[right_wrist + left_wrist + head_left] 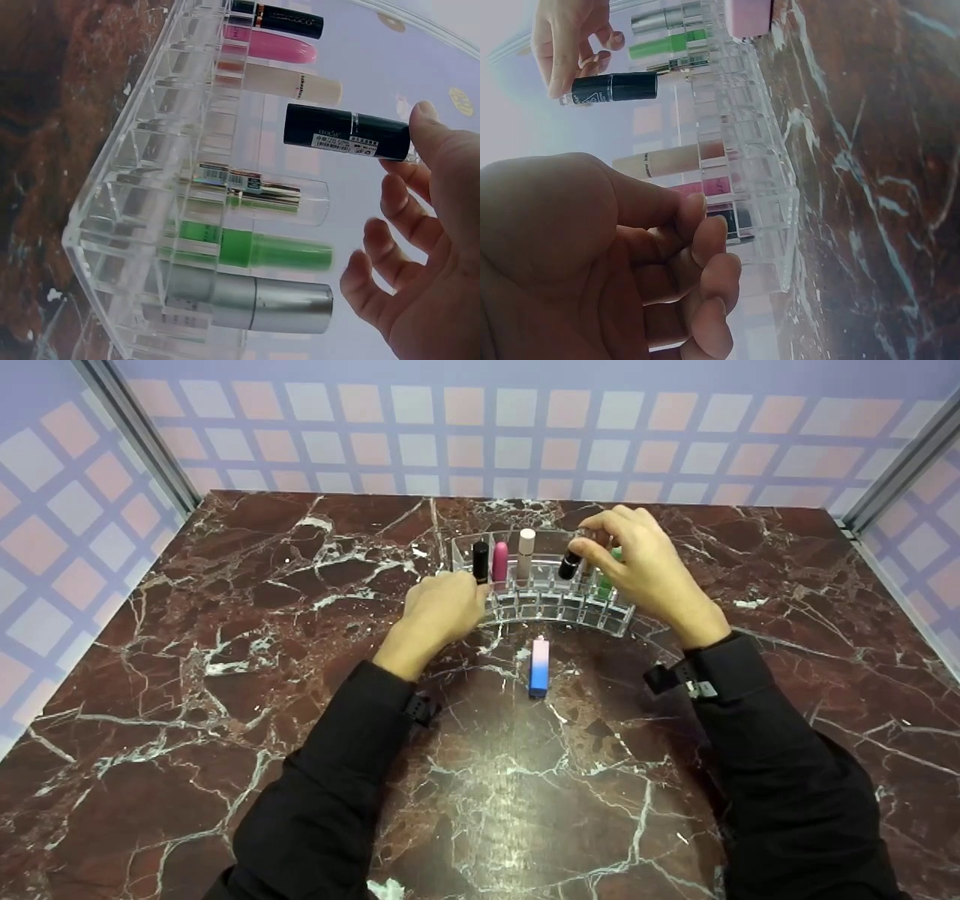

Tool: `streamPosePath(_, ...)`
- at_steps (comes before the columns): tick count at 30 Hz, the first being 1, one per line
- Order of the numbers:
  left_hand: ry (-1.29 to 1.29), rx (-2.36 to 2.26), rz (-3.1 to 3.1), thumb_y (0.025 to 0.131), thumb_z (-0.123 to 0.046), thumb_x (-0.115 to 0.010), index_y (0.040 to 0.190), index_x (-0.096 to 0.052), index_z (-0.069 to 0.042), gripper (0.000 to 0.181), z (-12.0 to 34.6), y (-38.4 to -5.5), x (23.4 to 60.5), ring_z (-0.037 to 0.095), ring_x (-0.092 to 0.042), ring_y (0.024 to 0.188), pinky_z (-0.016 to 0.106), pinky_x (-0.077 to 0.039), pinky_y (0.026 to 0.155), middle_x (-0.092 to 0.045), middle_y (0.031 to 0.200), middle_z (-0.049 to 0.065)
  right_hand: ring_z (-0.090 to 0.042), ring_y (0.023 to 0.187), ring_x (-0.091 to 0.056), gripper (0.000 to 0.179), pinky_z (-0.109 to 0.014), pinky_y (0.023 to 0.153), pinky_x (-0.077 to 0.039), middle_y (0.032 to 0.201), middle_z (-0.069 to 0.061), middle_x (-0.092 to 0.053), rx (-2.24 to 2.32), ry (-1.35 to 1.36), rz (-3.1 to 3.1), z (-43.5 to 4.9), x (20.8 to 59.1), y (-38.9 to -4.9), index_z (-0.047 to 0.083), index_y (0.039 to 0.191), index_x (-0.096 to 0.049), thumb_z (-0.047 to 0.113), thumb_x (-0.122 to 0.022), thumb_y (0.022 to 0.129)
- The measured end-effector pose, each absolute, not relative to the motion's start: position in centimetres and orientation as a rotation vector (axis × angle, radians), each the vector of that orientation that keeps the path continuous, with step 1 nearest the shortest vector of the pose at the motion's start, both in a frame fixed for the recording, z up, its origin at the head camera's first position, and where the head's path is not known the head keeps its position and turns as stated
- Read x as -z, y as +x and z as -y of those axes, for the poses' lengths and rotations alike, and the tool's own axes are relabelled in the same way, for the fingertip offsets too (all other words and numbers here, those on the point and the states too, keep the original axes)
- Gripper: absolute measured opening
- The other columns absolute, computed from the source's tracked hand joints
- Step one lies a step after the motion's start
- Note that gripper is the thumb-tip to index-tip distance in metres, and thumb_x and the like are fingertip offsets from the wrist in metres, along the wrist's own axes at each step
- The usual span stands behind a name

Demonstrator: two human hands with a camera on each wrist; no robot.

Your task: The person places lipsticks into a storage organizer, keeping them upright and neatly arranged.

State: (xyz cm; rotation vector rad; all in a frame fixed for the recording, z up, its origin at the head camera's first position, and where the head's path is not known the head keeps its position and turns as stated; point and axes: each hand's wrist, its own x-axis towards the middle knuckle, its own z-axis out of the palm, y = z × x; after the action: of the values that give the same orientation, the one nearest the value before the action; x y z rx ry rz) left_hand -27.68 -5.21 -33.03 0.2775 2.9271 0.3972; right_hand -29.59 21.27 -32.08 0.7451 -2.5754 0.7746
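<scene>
A clear, curved lipstick organizer (551, 604) stands on the table. Between thumb and fingertips, my right hand (645, 555) pinches one end of a black lipstick tube (345, 131), tilted above the organizer's slots. My left hand (652, 255) is at the organizer's left end, fingers loosely curled and no object seen in them; whether they touch the organizer I cannot tell. Near it stand a black lipstick (480, 561), a pink one (500, 561) and a beige one (526, 551). Beside my right hand are a gold-banded clear tube (262, 199), a green tube (285, 251) and a silver tube (289, 304).
A pink-and-blue lipstick-sized box (539, 667) lies on the dark red marbled table (225, 720) in front of the organizer. Checked panels (420, 435) stand at the back and sides.
</scene>
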Motion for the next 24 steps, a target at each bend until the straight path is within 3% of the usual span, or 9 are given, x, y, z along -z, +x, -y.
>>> streamPosePath(9, 0.245, -0.373, -2.945, 0.110, -0.034, -0.046, 0.097, -0.064, -0.007, 0.035, 5.6, -27.9, 33.6, 0.024, -0.058, 0.072, 0.034, -0.045, 0.059, -0.061, 0.084, 0.008, -0.031, 0.105, -0.045, 0.038, -0.051, 0.095, -0.035, 0.107, -0.012, -0.060, -0.747, 0.694, 2.544, -21.1, 33.3, -30.0, 0.005, 0.122, -0.071, 0.036, -0.068, 0.100)
streamPosePath(13, 0.244, -0.380, -2.939, 0.110, -0.033, -0.047, 0.096, -0.064, -0.007, 0.034, 5.7, -28.1, 34.0, 0.026, -0.061, 0.076, 0.035, -0.047, 0.062, -0.064, 0.089, 0.011, -0.031, 0.109, -0.043, 0.039, -0.055, 0.097, -0.032, 0.112, -0.011, -0.059, -0.743, 0.638, 2.576, -21.0, 33.6, -30.1, 0.008, 0.124, -0.071, 0.039, -0.067, 0.100)
streamPosePath(24, 0.282, -0.419, -2.905, 0.111, -0.030, -0.045, 0.106, -0.066, -0.004, 0.033, 6.0, -28.2, 34.4, 0.020, -0.051, 0.066, 0.029, -0.039, 0.055, -0.057, 0.082, 0.007, -0.037, 0.118, -0.040, 0.041, -0.059, 0.100, -0.031, 0.122, -0.014, -0.055, -0.704, 0.597, 2.611, -21.0, 34.2, -30.5, 0.007, 0.125, -0.070, 0.040, -0.067, 0.099)
